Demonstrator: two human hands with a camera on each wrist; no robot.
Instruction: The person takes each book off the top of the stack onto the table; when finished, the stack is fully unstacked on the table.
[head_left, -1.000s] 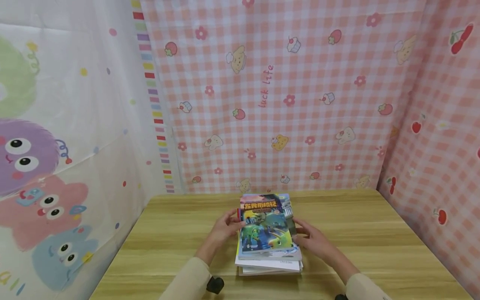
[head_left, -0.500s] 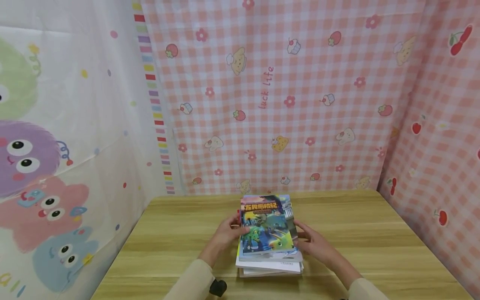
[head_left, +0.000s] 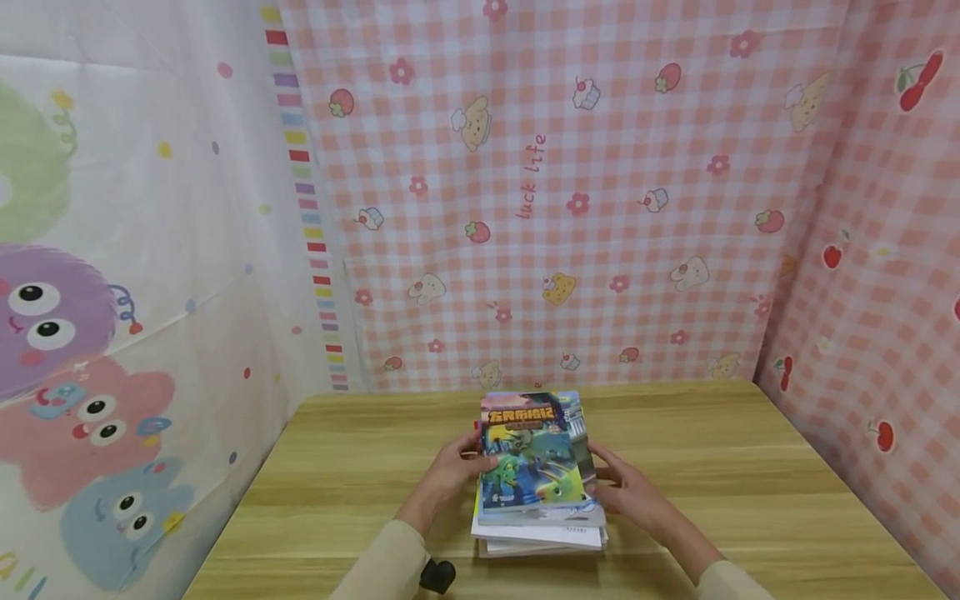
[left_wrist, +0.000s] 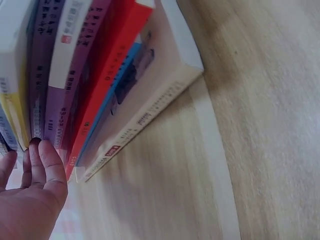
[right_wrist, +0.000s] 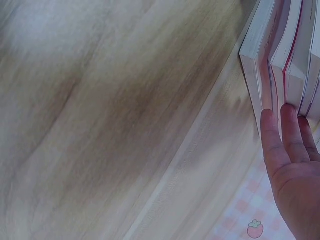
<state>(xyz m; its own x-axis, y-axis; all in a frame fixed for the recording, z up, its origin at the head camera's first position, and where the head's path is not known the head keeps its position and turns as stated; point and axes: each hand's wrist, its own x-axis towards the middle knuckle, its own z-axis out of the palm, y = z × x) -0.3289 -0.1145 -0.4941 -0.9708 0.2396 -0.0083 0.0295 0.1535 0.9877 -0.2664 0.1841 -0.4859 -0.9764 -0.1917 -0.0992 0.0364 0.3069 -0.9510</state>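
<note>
A stack of several books stands on the wooden table, a colourful comic-style book (head_left: 531, 454) on top. My left hand (head_left: 448, 471) grips the stack's left side, its thumb over the top book's edge. In the left wrist view, its fingers (left_wrist: 50, 162) are at the spines, by a purple book (left_wrist: 61, 112); a red book (left_wrist: 107, 75) and a wide pale book (left_wrist: 165, 65) lie lower down. On the right side, my right hand (head_left: 630, 492) touches the stack. The right wrist view shows its fingers (right_wrist: 274, 142) extended against the page edges (right_wrist: 295, 82).
The wooden table (head_left: 360, 492) spreads around the stack. Behind it hangs a pink checked cloth (head_left: 577, 250), with a white cartoon-print cloth (head_left: 217, 333) at the left and another checked cloth (head_left: 862, 317) at the right. White pages of lower books (head_left: 536, 533) jut toward the front.
My left hand has shifted slightly right, and its thumb has come over the top cover. My right hand has moved slightly toward the front. The stack stays in place.
</note>
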